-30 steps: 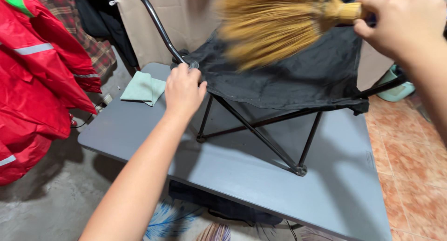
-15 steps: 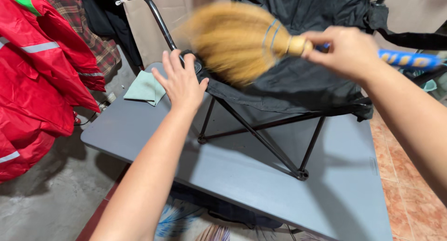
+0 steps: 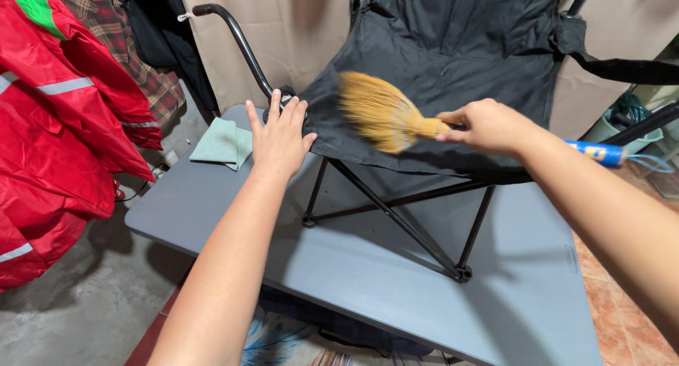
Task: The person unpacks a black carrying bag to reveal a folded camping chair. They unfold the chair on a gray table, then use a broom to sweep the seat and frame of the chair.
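Observation:
A black folding camp chair (image 3: 453,62) with a metal frame stands on a grey table (image 3: 368,267). My left hand (image 3: 278,136) rests flat with fingers spread on the chair's front left corner, beside its curved black armrest tube (image 3: 237,41). My right hand (image 3: 488,125) grips a straw hand broom (image 3: 382,111) just behind the bristles; its blue handle (image 3: 598,152) sticks out past my wrist. The bristles lie against the black seat fabric and look blurred.
A folded pale green cloth (image 3: 223,143) lies on the table's far left corner. Red rain jackets (image 3: 56,125) and a plaid shirt hang at the left. A beige wall is behind; tiled floor at right, concrete floor at left.
My right hand has swept the broom down and toward me across the seat, from high over the backrest. My left hand opened from a grip to a flat press on the corner.

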